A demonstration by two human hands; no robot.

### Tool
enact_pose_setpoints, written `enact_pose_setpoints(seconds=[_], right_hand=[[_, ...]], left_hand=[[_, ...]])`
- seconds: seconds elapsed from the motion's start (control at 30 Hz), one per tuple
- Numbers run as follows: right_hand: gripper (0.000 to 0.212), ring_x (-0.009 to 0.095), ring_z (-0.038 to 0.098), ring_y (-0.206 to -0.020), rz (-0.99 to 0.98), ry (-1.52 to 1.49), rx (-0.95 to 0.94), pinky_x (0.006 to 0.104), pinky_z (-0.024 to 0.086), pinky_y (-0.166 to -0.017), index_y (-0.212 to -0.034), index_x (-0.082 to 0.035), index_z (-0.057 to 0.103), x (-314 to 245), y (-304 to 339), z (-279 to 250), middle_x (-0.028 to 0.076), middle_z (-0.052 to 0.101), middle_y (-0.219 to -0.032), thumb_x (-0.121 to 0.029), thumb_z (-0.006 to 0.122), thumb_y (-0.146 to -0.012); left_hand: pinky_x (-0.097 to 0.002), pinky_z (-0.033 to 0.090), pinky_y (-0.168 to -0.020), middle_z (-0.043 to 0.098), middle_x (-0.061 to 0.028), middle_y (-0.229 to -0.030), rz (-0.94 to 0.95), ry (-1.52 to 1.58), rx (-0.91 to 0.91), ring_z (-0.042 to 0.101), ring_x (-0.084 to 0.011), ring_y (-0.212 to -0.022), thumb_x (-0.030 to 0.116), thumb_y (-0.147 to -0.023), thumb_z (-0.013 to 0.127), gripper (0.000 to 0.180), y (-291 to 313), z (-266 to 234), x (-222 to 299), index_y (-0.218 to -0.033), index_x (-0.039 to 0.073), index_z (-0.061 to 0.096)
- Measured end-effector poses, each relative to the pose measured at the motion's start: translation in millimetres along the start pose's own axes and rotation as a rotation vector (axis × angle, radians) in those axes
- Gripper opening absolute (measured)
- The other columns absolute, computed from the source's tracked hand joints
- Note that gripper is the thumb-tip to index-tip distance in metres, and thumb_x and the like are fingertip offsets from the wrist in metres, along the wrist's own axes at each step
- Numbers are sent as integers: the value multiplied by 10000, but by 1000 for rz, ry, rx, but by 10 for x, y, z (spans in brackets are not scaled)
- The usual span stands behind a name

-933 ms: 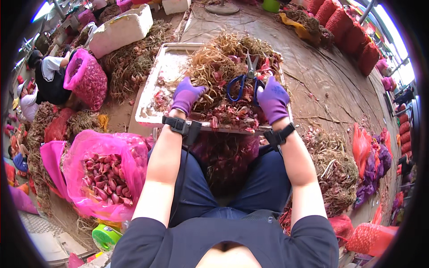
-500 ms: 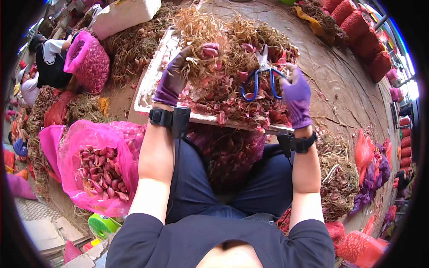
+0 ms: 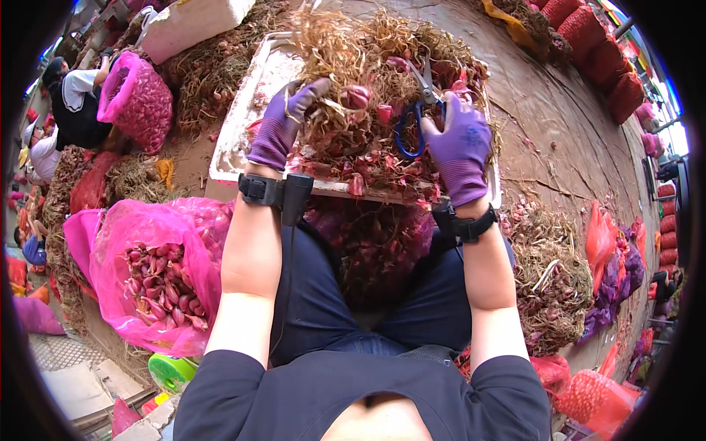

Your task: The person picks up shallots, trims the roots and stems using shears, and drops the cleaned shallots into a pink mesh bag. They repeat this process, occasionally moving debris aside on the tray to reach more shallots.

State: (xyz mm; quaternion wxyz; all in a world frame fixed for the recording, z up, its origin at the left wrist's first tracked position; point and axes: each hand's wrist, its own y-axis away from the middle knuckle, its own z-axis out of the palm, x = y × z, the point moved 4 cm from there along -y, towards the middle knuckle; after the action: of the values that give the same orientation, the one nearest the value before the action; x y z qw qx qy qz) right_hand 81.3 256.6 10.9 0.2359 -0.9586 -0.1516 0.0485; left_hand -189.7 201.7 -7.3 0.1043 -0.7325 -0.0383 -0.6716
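Observation:
My left hand (image 3: 288,121), in a purple glove, is closed around a bunch of dried shallots (image 3: 356,97) with long straw-coloured tops (image 3: 327,44). In my right hand (image 3: 463,147), also gloved in purple, is a pair of scissors (image 3: 410,140) with blue handles. Its fingers cover one handle loop, and the metal blades point up and away, just right of the bunch. Both hands are over a white foam tray (image 3: 229,170), which lies across my knees' far side and is heaped with shallots, dry stalks and reddish skins (image 3: 360,173).
An open pink mesh bag of trimmed shallots (image 3: 165,287) stands to my left. Beside my right leg is a pile of dried stalks (image 3: 548,279). A white foam box (image 3: 195,29) lies far left, near another person (image 3: 77,92) and a full pink sack (image 3: 140,103). Red sacks (image 3: 599,66) line the far right.
My right hand has moved left with the scissors, bringing them nearer the bunch and hiding one handle loop. My left hand keeps its hold, with the bunch turned slightly.

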Motion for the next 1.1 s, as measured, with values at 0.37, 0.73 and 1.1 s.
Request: enact_pose_setpoints(seconds=[0.37,0.73,1.1], right_hand=[[770,315,610,-1002,-9,-45,-164,448,475,-830,-1359,-58,422,-114,148,95,159,601,-1067,-474,711,-780],[856,353,606,-1062,178,-311,-223,431,488,-909,-1397,-27,373,82,76,-82,218,604,-1129,-384,745,-713],[602,79,557,-825,106,-1686,-187,193,489,-701,-1318,-14,437,-111,18,-200,26,566,-1021,33,661,-761]], left_hand=[[-299,455,-937,656,-120,-1183,44,35,11,599,-189,-1107,360,-887,638,526,0,36,-41,-1243,-22,574],[-272,483,-970,604,-200,-1252,67,50,13,612,-225,-1135,122,-926,598,477,13,59,22,-1307,-110,427],[-305,501,-936,647,-168,-1187,171,120,-45,634,-207,-1102,350,-914,633,596,108,381,148,-1270,-96,464]])
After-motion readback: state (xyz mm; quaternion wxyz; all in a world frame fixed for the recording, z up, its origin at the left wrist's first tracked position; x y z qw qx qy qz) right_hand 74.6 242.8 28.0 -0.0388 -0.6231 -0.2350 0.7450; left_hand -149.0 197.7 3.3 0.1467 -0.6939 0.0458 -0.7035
